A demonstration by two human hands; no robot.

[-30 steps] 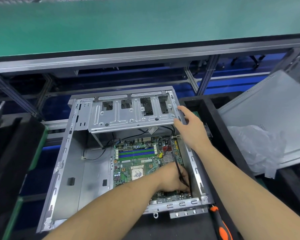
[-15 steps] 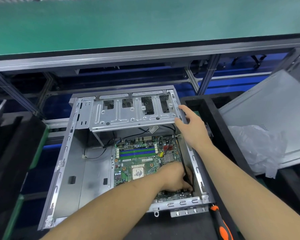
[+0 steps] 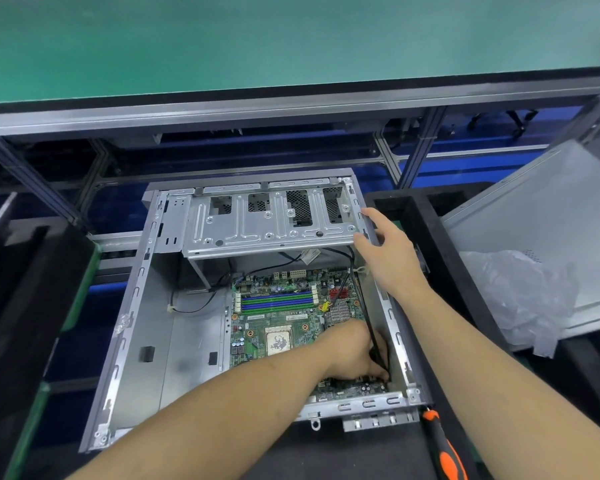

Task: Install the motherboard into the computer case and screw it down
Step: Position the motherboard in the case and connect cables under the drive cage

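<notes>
Head view: motherboard (image 3: 278, 320) under left hand (image 3: 355, 355) (right hand (image 3: 388, 258) grips case (image 3: 136, 306)).

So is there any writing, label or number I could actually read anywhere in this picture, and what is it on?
No text reads clearly.
Motherboard: white printing beside the memory slots, too small to read.
White sticker under the drive cage: blurred.
CPU socket cover: a dark picture, no legible words.
Screwdriver and computer case: no lettering visible.
</notes>
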